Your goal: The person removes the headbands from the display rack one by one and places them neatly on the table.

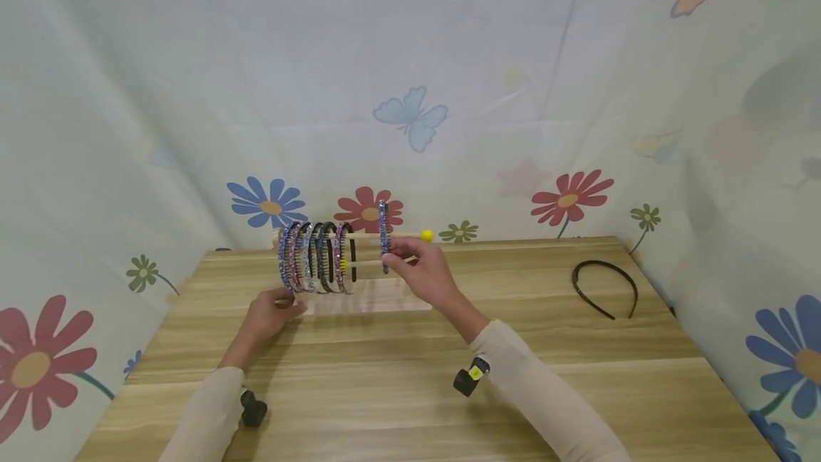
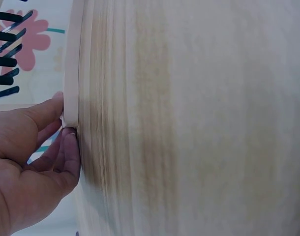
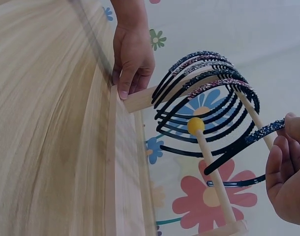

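A wooden headband rack [image 1: 378, 303] stands near the table's back, with dowels, one tipped by a yellow ball [image 1: 426, 235]. Several glittery toothed headbands [image 1: 284, 257] in blue, pink, silver and dark tones hang in a row at its left part. My right hand [image 1: 425, 273] pinches a blue glittery headband [image 1: 383, 223] between thumb and fingers, to the right of that row and overlapping the dowels. At the rack's front left corner, my left hand [image 1: 266, 319] grips the end of the base board [image 2: 71, 73], thumb on one side and fingers on the other.
A plain black headband [image 1: 601, 262] lies alone on the right side of the wood-grain table [image 1: 359, 391]. Behind and beside the table hangs a white cloth [image 1: 487, 162] printed with flowers and butterflies. Each wrist carries a small black camera [image 1: 253, 408].
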`<control>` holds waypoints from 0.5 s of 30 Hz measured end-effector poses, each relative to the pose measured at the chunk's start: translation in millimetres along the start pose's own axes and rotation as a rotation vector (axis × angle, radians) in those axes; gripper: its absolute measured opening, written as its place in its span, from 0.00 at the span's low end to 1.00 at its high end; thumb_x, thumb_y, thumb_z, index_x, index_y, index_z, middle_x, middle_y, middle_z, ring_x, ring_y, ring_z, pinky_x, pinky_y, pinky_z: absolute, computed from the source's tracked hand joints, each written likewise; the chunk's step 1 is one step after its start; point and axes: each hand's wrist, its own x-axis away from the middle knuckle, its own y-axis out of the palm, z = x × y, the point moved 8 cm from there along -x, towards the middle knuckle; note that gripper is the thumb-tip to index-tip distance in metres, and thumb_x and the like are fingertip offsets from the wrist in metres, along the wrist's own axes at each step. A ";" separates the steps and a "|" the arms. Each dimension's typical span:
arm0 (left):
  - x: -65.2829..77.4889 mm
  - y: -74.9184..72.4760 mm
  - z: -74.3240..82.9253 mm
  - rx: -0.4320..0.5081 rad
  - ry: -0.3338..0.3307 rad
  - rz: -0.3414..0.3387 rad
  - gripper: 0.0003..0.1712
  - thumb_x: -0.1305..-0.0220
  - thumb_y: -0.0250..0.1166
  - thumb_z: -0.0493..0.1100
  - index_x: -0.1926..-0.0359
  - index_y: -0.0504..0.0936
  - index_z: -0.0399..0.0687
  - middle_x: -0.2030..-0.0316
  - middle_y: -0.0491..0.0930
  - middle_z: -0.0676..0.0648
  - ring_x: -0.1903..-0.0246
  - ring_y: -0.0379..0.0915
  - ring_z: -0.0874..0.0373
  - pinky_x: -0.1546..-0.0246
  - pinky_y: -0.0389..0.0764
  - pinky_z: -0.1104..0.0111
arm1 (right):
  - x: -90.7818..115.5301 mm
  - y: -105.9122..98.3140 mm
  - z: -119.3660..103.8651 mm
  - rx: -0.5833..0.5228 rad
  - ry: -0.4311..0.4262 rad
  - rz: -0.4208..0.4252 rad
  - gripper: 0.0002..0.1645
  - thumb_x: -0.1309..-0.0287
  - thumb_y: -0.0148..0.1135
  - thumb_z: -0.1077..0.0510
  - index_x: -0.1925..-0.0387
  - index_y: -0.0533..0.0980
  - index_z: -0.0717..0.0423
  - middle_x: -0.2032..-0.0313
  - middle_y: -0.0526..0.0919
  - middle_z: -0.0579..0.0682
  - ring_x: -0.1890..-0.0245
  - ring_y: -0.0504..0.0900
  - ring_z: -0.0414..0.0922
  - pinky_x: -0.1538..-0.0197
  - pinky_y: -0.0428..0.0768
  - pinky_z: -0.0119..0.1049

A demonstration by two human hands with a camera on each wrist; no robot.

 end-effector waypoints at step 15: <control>-1.9 1.4 -5.1 0.003 0.017 0.023 0.20 0.32 0.70 0.43 0.47 0.82 0.30 0.47 0.82 0.29 0.45 0.80 0.33 0.47 0.84 0.47 | -2.9 -19.3 -15.3 0.021 -0.013 0.025 0.14 0.32 0.67 0.57 0.50 0.84 0.58 0.60 0.88 0.51 0.58 0.85 0.44 0.56 0.86 0.37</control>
